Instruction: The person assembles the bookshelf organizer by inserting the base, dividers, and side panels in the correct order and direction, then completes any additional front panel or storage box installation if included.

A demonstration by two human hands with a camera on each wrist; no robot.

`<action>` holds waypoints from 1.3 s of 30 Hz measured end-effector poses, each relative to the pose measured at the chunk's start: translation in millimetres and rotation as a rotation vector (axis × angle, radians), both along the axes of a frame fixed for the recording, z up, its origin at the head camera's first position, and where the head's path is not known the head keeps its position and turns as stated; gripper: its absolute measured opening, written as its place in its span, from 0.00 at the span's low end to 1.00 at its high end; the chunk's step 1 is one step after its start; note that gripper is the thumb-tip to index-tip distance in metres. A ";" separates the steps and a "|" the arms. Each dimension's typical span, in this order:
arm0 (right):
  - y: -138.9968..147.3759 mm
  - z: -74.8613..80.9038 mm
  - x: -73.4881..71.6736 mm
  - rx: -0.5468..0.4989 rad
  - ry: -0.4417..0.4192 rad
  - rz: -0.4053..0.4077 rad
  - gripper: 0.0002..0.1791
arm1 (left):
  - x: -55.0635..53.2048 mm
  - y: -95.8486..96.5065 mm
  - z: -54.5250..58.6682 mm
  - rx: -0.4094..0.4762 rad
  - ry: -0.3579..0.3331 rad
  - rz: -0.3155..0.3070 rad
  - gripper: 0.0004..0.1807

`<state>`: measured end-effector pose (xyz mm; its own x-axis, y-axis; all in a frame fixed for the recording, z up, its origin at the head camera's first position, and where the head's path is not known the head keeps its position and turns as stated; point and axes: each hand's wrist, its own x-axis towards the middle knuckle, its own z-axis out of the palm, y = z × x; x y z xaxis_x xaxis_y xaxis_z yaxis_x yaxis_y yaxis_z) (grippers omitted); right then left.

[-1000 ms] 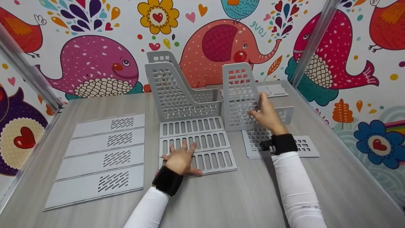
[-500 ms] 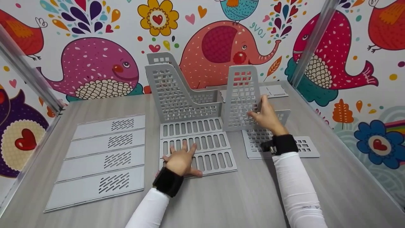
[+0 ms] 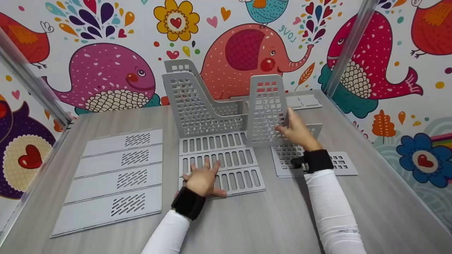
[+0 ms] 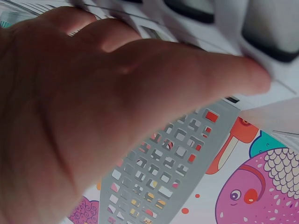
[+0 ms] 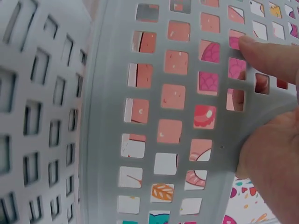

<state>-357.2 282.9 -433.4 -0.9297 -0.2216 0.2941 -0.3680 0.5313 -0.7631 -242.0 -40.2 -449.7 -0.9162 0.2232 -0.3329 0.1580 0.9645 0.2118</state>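
In the head view my left hand (image 3: 202, 180) lies with fingers spread on a grey slotted panel (image 3: 231, 159), which rests on the table. The left wrist view shows its thumb along the slots. My right hand (image 3: 298, 131) pinches an upright grey perforated panel (image 3: 265, 106) between thumb and fingers, with the fingers partly hidden behind it. This panel is tall at the left and has a low part to the right of my hand. In the right wrist view, the grid of square holes (image 5: 173, 95) fills the middle. Close to its left stands a partly assembled file holder (image 3: 208, 106).
Flat grey vented panels (image 3: 116, 183) lie at the left of the table. Another perforated panel (image 3: 340, 163) lies below my right wrist. A pale flat piece (image 3: 305, 101) lies at the back right. A patterned wall (image 3: 116, 70) and metal posts (image 3: 348, 46) border the table.
The upright panel in my right hand shifted slightly right, then back left toward the file holder. My left hand has stayed on the slotted panel.
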 end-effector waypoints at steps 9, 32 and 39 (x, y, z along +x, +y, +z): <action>9.5 0.2 0.4 -0.034 -0.023 0.027 0.35 | 0.3 1.6 -0.4 0.003 -0.018 0.007 0.63; -25.1 -4.9 1.2 -0.004 0.024 0.133 0.36 | 1.6 1.9 0.3 -0.017 0.003 0.001 0.62; 33.5 7.1 6.9 0.324 0.069 -0.053 0.23 | 0.4 0.5 1.0 0.007 -0.008 0.011 0.63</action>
